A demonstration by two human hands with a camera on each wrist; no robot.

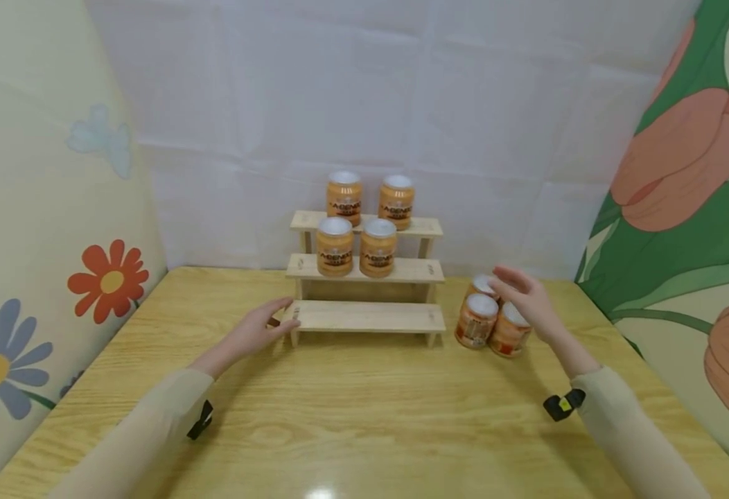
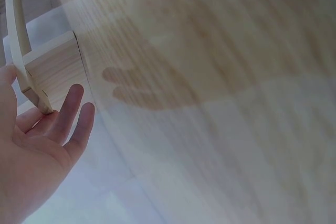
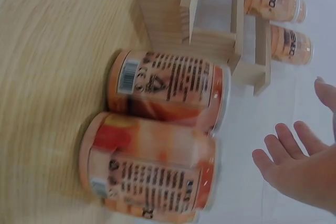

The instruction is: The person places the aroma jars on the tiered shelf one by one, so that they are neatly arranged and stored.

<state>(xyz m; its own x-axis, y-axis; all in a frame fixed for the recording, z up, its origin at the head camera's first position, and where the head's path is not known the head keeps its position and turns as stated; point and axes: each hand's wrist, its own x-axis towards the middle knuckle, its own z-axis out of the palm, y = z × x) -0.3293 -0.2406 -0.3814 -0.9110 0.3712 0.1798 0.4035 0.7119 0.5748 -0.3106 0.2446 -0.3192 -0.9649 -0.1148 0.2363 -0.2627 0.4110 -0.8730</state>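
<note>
A three-step wooden display rack [image 1: 371, 317] stands on the table. My left hand [image 1: 258, 329] pinches the left end of its lowest step; in the left wrist view the thumb and index finger [image 2: 39, 121] lie on either side of the board's end, other fingers extended. My right hand [image 1: 527, 298], fingers apart and holding nothing, hovers over three orange cans [image 1: 477, 322] with silver tops, grouped upright right of the rack. In the right wrist view the nearest cans [image 3: 152, 161] show printed labels, and the hand is beyond their tops.
Two orange cans [image 1: 344, 197] stand on the top step and two more [image 1: 335, 249] on the middle step. A white cloth [image 1: 277, 104] hangs behind the wooden table [image 1: 364, 416]. Flower-patterned panels [image 1: 682, 173] flank both sides.
</note>
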